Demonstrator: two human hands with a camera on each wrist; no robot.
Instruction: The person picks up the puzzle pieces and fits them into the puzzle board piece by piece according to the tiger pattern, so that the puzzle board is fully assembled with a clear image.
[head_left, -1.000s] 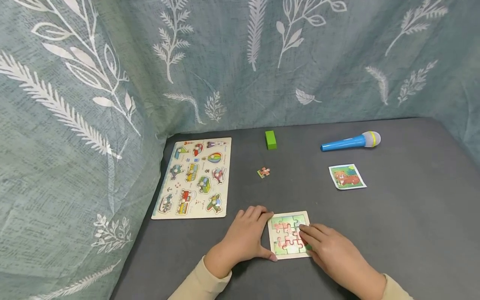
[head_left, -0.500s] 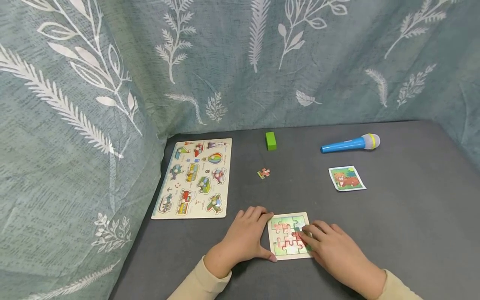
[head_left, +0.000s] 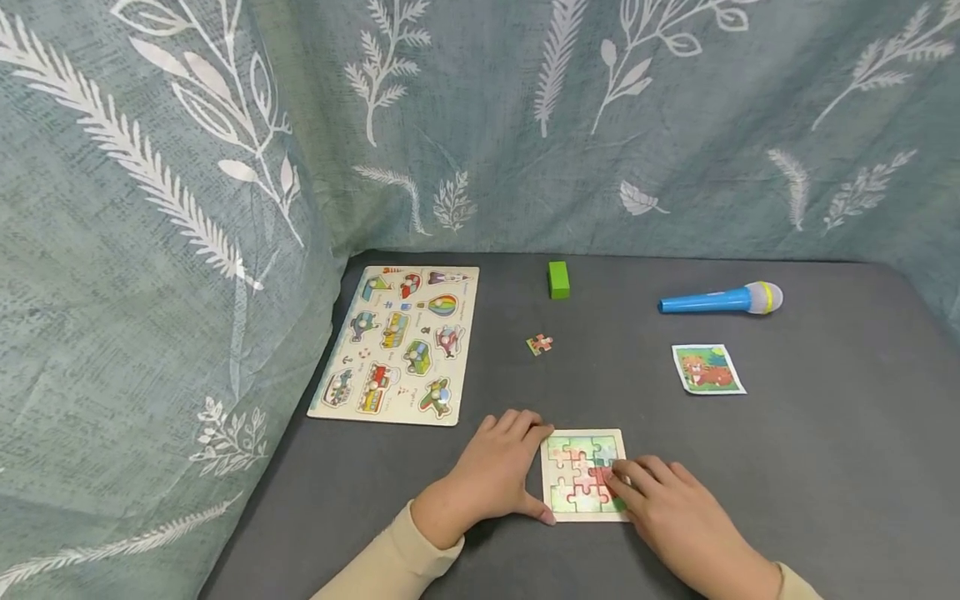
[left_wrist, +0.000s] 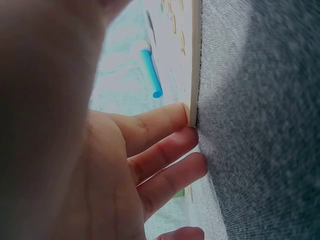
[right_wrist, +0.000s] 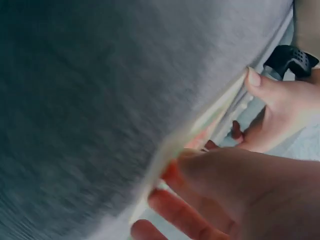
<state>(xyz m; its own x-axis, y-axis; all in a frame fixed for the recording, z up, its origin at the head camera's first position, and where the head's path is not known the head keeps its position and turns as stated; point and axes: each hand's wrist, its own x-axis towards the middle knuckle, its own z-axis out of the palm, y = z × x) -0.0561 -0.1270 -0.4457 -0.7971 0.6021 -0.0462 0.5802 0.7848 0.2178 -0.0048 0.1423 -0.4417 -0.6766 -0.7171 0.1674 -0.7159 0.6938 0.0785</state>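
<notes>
A small square jigsaw puzzle in a pale wooden frame (head_left: 587,517) lies flat near the front of the table. My left hand (head_left: 497,468) holds its left side, thumb at the near corner and index finger at the far one. In the left wrist view, the left fingers (left_wrist: 165,151) extend past the frame's corner. My right hand (head_left: 677,512) rests its fingertips on the right part of the puzzle, covering some pieces there. The right wrist view shows the right thumb and fingers (right_wrist: 192,197) at the frame's edge. One loose jigsaw piece (head_left: 539,343) lies farther back.
A larger peg puzzle board (head_left: 405,417) with vehicle pictures lies at the left. Behind the loose piece is a green block (head_left: 558,280). A blue toy microphone (head_left: 705,302) and a bear picture card (head_left: 708,369) lie at the right. Patterned cloth (head_left: 510,192) hangs behind and left.
The right fingertips have slid slightly toward the puzzle's right edge and nearer to me. The left hand stays at the same corners. The head view has shifted a little, moving the background rightward.
</notes>
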